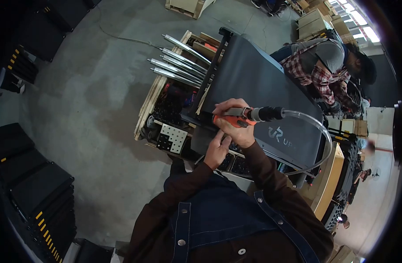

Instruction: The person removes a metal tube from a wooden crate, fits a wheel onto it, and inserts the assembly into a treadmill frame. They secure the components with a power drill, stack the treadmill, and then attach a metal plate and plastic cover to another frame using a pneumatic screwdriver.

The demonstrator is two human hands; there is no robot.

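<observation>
"Orange pneumatic tool (235,119): where does it lie from your hands?"

"It sits inside your right hand (244,135), the nearer one, with your fingers wrapped closely round its body. Its long axis runs sideways, with the coupling end leading off to the right into the clear hose (329,142)."

"And your left hand (215,153)?"

"Just below and to the left of your right, close up against it, thumb and fingertips drawn narrow. I can't tell whether they pinch anything."

"Count what's around."

"One tool and one hose. One black treadmill belt (240,74) lies beneath and beyond your hands. Five metal rods (186,49) are ahead and left of your left hand; one perforated plate (177,138) is to its left. One co-worker (329,57) is ahead and right of your right hand."
</observation>
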